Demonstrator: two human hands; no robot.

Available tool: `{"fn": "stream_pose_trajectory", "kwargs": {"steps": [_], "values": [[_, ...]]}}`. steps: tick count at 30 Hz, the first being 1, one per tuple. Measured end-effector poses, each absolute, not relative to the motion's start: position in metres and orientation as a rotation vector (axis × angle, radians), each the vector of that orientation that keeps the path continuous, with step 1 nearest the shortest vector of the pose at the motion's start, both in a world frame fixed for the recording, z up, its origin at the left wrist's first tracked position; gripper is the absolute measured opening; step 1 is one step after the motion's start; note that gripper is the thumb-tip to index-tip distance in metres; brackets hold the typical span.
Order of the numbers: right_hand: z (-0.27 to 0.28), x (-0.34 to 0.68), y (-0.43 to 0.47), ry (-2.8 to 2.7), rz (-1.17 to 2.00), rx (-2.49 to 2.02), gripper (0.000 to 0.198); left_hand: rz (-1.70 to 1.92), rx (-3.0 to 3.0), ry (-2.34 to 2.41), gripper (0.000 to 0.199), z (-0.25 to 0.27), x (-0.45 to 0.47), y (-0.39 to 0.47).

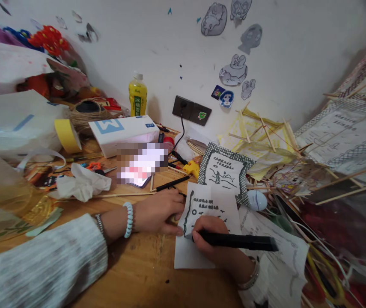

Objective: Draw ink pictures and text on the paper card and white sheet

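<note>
My right hand [213,241] is closed around a black marker [239,240], its tip touching the left side of a white sheet of paper [189,256]. Black handwritten characters, a small circle and a wavy line down the left edge are on that sheet. My left hand [162,209] lies at the sheet's left edge, thumb apart from the bent fingers; the fingertips are partly hidden. Just behind, a finished-looking drawing [226,171] with a black crosshatched border lies partly under the sheet.
A lit phone [142,164], a black pencil [171,184] and a crumpled tissue [83,183] lie beyond my left arm. Behind them are a white box [123,137], yellow tape [67,136] and a drink bottle [138,95]. Stick-and-paper frames [260,132] and scissors [325,273] crowd the right.
</note>
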State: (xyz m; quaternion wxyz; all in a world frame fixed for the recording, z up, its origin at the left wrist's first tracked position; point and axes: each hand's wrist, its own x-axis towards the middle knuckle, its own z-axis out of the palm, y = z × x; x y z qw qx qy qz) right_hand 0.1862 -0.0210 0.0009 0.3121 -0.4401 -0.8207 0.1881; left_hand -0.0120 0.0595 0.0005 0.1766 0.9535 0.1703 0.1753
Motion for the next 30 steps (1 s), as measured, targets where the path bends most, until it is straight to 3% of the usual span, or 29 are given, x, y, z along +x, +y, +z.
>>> {"fn": "stream_pose_trajectory", "kwargs": {"steps": [30], "values": [[-0.0034,0.1899,-0.0229,-2.211,0.542,-1.074,0.023,0.514,2.69,0.465,0.027,0.0019,-0.0121,0.0589]]}}
